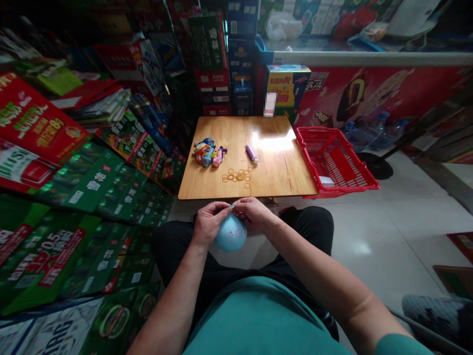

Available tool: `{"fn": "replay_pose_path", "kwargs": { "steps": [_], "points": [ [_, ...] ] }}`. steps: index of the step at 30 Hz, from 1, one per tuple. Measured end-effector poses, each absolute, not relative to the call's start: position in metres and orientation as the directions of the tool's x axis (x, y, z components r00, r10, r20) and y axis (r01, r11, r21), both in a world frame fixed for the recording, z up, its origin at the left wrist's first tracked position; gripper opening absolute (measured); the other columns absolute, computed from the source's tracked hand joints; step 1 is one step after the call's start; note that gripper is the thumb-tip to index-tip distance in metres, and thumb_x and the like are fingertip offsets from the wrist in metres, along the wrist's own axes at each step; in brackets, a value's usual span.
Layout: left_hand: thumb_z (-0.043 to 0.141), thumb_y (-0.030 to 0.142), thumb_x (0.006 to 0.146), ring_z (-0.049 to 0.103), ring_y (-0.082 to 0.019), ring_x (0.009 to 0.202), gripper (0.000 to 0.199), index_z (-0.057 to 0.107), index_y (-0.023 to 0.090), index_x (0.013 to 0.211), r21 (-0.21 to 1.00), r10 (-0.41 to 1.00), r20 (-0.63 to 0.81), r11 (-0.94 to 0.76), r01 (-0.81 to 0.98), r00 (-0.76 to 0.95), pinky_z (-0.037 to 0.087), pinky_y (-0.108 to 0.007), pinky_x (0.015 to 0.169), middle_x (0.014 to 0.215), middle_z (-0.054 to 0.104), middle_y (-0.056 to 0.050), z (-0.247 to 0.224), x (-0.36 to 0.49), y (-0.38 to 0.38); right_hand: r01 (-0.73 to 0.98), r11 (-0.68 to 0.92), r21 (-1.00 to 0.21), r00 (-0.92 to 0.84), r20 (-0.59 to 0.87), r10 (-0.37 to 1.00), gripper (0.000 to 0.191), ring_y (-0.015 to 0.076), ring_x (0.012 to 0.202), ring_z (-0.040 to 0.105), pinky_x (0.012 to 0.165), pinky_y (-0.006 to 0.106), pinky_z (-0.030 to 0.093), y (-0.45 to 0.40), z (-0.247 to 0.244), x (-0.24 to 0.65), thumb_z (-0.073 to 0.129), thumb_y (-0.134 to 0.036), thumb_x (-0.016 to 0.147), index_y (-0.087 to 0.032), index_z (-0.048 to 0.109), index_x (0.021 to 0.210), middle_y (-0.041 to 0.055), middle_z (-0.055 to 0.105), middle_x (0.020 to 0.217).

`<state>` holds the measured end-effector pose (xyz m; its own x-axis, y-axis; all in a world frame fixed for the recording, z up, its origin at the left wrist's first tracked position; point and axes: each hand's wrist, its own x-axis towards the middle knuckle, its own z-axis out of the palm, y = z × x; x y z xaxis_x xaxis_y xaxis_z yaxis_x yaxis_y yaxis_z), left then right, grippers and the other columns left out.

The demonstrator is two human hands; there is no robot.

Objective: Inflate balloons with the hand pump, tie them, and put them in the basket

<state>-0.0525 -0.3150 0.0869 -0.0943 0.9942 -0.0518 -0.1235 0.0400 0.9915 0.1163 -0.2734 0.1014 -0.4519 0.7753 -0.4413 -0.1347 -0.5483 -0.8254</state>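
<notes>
A light blue balloon [231,233] with small pink prints hangs, inflated, below my two hands, just in front of the table edge. My left hand [211,221] pinches its neck from the left, thumb and fingers pressed together. From the right, my right hand [254,212] grips at the same neck, its fingertips touching those of the left. Whether a rubber band is between the fingers cannot be made out. On the wooden table [277,180] lie loose yellow rubber bands [238,175], a purple hand pump [251,152] and a pile of uninflated balloons [209,153] in several colours.
A red shopping basket [336,160] stands against the table's right side. Stacked green cartons [96,187] crowd the left. Behind the table are more boxes [242,96] and a pink-fronted freezer [369,93]. Water bottles [377,130] stand behind the basket.
</notes>
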Motion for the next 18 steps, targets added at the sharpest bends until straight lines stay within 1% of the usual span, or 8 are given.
{"fn": "replay_pose_path", "kwargs": {
  "steps": [4, 9, 13, 18],
  "points": [
    [0.089, 0.036, 0.078, 0.070, -0.019, 0.076, 0.022, 0.083, 0.019, 0.090, 0.991, 0.994, -0.073, 0.063, -0.122, -0.080, 0.053, -0.028, 0.073, 0.085, 0.079, -0.006, 0.086, -0.053, -0.317, -0.171, -0.557, -0.813, -0.431, -0.447, 0.784, 0.019, 0.0066, 0.049, 0.036, 0.048, 0.024, 0.021, -0.273, 0.097, 0.115, 0.078, -0.025, 0.066, -0.016, 0.062, 0.069, -0.0054, 0.050, 0.056],
    [0.087, 0.038, 0.079, 0.071, -0.021, 0.079, 0.025, 0.084, 0.018, 0.094, 0.987, 0.993, -0.106, 0.100, -0.127, -0.047, 0.054, -0.030, 0.074, 0.090, 0.080, -0.008, 0.084, -0.055, -0.318, -0.191, -0.575, -0.796, -0.414, -0.466, 0.782, 0.018, 0.0066, 0.050, 0.037, 0.049, 0.023, 0.022, -0.272, 0.092, 0.114, 0.078, -0.024, 0.067, -0.015, 0.065, 0.074, -0.0050, 0.053, 0.057],
    [0.088, 0.036, 0.078, 0.068, -0.018, 0.075, 0.023, 0.082, 0.018, 0.091, 0.979, 0.991, -0.134, 0.129, -0.156, -0.020, 0.052, -0.027, 0.070, 0.086, 0.078, -0.006, 0.082, -0.058, -0.316, -0.170, -0.605, -0.778, -0.450, -0.485, 0.750, 0.016, 0.0068, 0.049, 0.037, 0.048, 0.023, 0.020, -0.272, 0.089, 0.114, 0.077, -0.023, 0.067, -0.015, 0.065, 0.076, -0.0039, 0.054, 0.059],
    [0.090, 0.030, 0.073, 0.065, -0.014, 0.068, 0.024, 0.074, 0.017, 0.085, 0.975, 0.985, -0.159, 0.167, -0.146, 0.064, 0.050, -0.024, 0.065, 0.078, 0.072, -0.002, 0.085, -0.060, -0.316, -0.145, -0.638, -0.756, -0.507, -0.497, 0.704, 0.017, 0.0073, 0.048, 0.034, 0.048, 0.022, 0.022, -0.271, 0.086, 0.114, 0.073, -0.024, 0.065, -0.018, 0.059, 0.071, -0.0061, 0.046, 0.054]
  ]
}}
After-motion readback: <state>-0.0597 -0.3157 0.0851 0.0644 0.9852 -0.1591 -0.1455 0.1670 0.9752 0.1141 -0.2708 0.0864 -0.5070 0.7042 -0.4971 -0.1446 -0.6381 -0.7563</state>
